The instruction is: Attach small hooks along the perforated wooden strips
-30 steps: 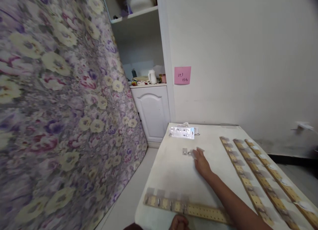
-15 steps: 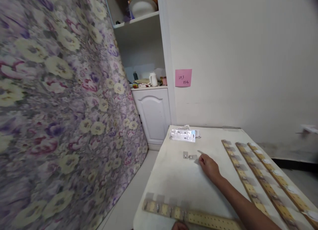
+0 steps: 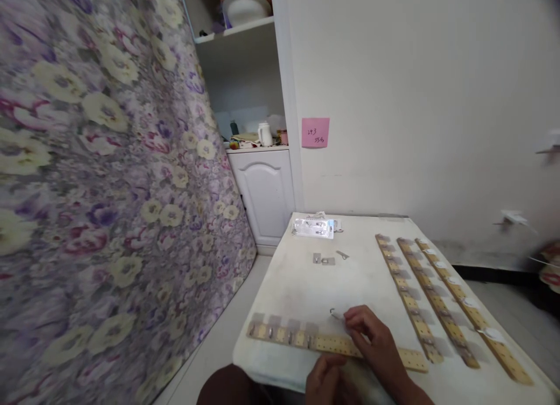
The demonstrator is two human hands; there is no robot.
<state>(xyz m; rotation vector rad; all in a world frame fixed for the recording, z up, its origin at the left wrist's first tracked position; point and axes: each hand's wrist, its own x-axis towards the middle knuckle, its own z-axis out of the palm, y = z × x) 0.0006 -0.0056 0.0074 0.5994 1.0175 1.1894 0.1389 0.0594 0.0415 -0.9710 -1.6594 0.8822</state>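
My right hand [image 3: 371, 332] pinches a small clear adhesive hook [image 3: 336, 314] with a metal prong, just above the near wooden strip. This perforated strip [image 3: 332, 342] lies along the table's front, and several clear hooks [image 3: 290, 336] sit on its left part. At the strip's front edge is my left hand [image 3: 324, 376], its fingers curled together; whether they grip anything is hidden. Farther back on the table lie two clear square hooks [image 3: 324, 259] and, beside them, another loose hook [image 3: 342, 255].
Three more wooden strips [image 3: 431, 294] with hooks lie lengthwise on the right of the white table [image 3: 301, 282]. A clear blister pack [image 3: 312, 227] is at the back left. A floral curtain [image 3: 109, 189] hangs at the left, and a white cabinet [image 3: 265, 195] stands behind.
My right hand has come back from the loose hooks to the near strip, carrying a clear hook. My left hand shows more now, at the strip's front edge. The view has shifted slightly.
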